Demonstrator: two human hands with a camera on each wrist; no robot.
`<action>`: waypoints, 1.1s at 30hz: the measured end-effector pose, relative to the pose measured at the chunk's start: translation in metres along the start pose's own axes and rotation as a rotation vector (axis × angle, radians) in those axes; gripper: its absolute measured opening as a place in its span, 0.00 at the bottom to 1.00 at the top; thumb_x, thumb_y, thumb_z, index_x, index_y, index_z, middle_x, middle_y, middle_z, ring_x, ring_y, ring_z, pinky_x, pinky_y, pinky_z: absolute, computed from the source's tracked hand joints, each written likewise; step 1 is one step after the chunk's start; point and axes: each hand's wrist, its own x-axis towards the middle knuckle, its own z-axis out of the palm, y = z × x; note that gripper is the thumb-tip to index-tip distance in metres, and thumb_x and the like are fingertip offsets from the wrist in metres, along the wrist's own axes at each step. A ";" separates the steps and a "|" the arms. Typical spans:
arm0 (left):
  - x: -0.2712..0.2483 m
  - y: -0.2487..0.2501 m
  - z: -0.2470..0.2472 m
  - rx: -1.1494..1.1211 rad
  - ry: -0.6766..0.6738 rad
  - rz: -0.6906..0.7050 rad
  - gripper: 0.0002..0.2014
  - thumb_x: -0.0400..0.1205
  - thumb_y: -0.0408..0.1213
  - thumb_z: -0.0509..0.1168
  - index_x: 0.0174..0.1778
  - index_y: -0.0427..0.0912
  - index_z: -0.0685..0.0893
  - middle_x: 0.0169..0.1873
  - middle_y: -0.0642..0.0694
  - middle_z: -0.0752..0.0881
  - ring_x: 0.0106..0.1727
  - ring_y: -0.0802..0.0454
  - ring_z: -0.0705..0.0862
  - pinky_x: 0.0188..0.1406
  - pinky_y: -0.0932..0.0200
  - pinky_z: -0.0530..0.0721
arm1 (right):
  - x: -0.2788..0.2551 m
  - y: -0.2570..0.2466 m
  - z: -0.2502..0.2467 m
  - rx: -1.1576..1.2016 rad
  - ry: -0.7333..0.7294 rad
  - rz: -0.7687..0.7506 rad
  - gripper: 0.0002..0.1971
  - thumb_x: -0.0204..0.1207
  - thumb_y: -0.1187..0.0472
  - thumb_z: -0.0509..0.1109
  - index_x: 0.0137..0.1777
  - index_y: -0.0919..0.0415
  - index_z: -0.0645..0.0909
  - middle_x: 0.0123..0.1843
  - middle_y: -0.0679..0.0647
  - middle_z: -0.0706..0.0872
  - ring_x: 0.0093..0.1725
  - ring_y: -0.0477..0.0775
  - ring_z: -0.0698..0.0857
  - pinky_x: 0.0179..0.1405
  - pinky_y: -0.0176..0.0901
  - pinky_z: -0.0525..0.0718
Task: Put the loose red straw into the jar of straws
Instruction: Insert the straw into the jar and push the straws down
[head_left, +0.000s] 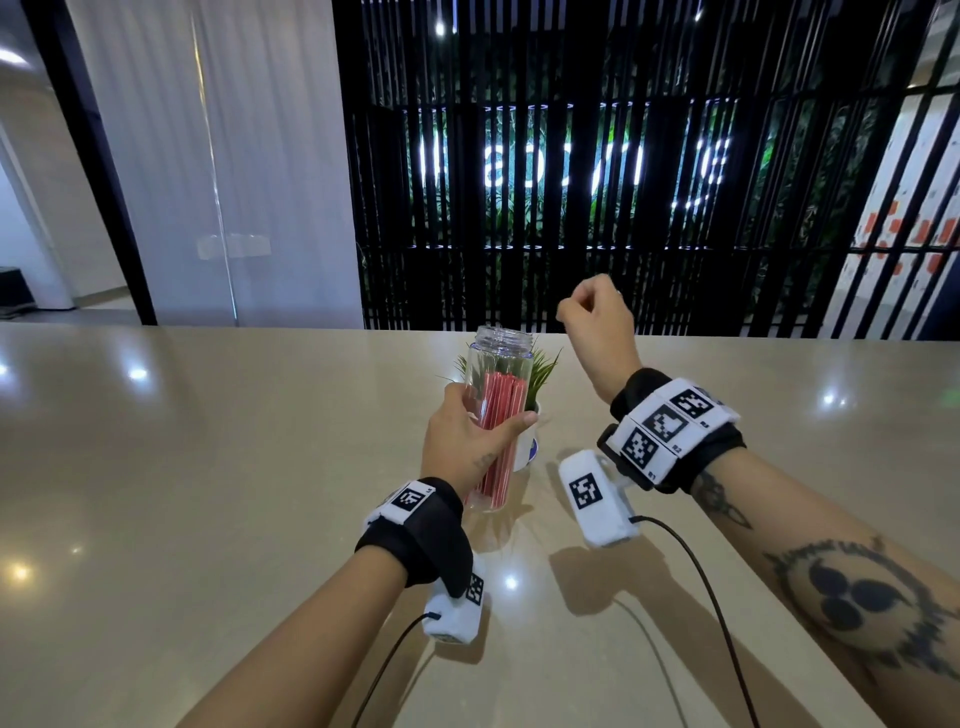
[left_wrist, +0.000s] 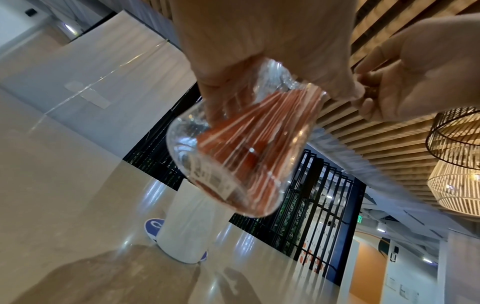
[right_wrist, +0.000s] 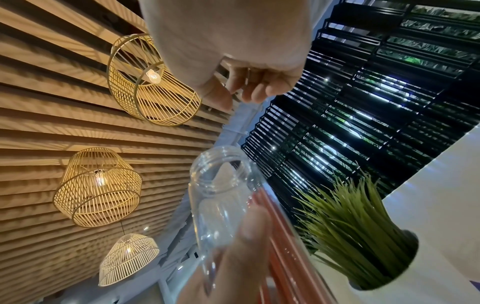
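Jar (head_left: 500, 410): upright, mouth open, gripped by left hand (head_left: 462, 441) fingers.
Right hand (head_left: 597, 319): above-right of mouth, fingers curled; straw not visible, pinch uncertain.

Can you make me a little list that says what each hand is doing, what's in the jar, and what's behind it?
left hand: holds the jar around its middle, lifted off the table
right hand: raised above and right of the jar, fingers curled, nothing seen in its grip
jar: clear, no lid, mouth open
inside the jar: red straws
loose straw: none seen on the table or in a hand
behind the jar: small green plant in a white pot
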 end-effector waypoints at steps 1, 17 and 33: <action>0.000 0.001 0.000 -0.007 0.008 -0.004 0.33 0.63 0.58 0.74 0.55 0.43 0.71 0.41 0.53 0.78 0.44 0.52 0.80 0.44 0.56 0.79 | -0.006 0.003 -0.002 0.009 -0.009 0.009 0.11 0.74 0.68 0.62 0.34 0.56 0.66 0.35 0.47 0.70 0.37 0.50 0.70 0.40 0.43 0.70; -0.016 0.014 0.003 -0.152 -0.302 -0.032 0.21 0.71 0.33 0.67 0.54 0.42 0.62 0.47 0.43 0.75 0.46 0.51 0.79 0.37 0.66 0.79 | -0.083 0.024 0.003 0.096 -0.628 0.375 0.22 0.80 0.46 0.61 0.70 0.49 0.59 0.67 0.49 0.73 0.63 0.52 0.79 0.56 0.48 0.78; -0.029 0.001 -0.019 -0.056 -0.451 -0.070 0.35 0.70 0.41 0.74 0.66 0.43 0.60 0.50 0.54 0.78 0.51 0.63 0.79 0.47 0.70 0.80 | -0.088 0.031 -0.010 0.023 -0.693 0.176 0.13 0.80 0.56 0.64 0.63 0.49 0.70 0.55 0.46 0.82 0.54 0.45 0.84 0.48 0.34 0.81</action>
